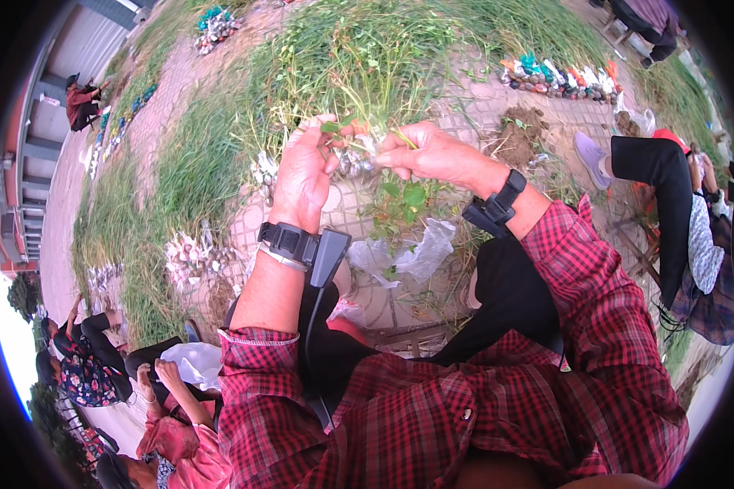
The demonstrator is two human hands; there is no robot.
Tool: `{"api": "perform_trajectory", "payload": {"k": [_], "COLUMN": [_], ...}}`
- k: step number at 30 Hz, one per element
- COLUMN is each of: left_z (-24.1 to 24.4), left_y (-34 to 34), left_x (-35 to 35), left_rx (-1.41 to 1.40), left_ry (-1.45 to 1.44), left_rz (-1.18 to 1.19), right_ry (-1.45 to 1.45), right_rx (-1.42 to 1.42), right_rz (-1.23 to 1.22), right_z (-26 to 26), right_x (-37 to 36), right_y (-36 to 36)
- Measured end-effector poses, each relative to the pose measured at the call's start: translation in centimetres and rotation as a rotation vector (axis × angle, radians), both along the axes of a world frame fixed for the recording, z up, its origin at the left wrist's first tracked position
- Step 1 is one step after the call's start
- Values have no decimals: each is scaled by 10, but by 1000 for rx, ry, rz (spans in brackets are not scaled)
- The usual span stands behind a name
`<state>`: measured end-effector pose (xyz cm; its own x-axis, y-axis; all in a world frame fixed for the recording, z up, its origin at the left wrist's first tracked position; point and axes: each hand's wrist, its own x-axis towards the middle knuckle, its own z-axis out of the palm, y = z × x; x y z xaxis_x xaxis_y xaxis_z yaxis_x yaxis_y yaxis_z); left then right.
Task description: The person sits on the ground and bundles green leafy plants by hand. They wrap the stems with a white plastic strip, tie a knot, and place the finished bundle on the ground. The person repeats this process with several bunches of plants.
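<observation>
My left hand [304,162] is raised in front of me, its thumb and fingers closed on a thin leafy green sprig [333,127]. Opposite it, my right hand [434,153] pinches a green plant stem [407,139] between thumb and fingers. Whether both hold parts of one plant cannot be told. Behind and below the hands, a cluster of small plastic-wrapped bundles [356,164] rests on the paving. Leafy green cuttings [404,198] lie beneath my right hand. Crumpled clear plastic bags [425,250] are on the ground between my knees.
Long cut grass [214,128] covers much of the brick paving. Soil [520,134] is heaped at the right. Rows of wrapped bundles [559,82] stand beyond it, with pale bundles [199,260] at the left. Other people sit close by on both sides, including one in dark trousers [667,171].
</observation>
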<state>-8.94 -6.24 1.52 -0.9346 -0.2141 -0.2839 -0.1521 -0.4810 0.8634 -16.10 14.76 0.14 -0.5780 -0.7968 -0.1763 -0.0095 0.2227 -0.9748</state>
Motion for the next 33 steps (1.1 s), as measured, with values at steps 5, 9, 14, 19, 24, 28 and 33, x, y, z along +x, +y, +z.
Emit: {"api": "perform_trajectory", "payload": {"k": [5,9,14,19,24,28,33], "left_z": [1,20,9,8,4,-4,-9], "left_y": [-6,1,2,11,11,8,6], "left_x": [-1,5,6,13,10,-1,-9], "left_rx": [-52,-290,-684,-1421,-1312,-950,-632], "left_ry": [30,-47,199,147,60,34,35], "left_rz": [4,-15,-186,-307,-75,137,330], "right_ry": [-107,-92,-89,-56,5,-45,-20], "right_rx": [-37,12,-71,-59,-36,-116,-144], "right_rz": [-99,-213,-260,-264,-212,-112,-181], "right_z": [1,6,5,9,8,8,0], "right_x": [-2,-12,-23,-20,-18,-6,3], "right_y": [-2,6,11,9,7,-3,-14]}}
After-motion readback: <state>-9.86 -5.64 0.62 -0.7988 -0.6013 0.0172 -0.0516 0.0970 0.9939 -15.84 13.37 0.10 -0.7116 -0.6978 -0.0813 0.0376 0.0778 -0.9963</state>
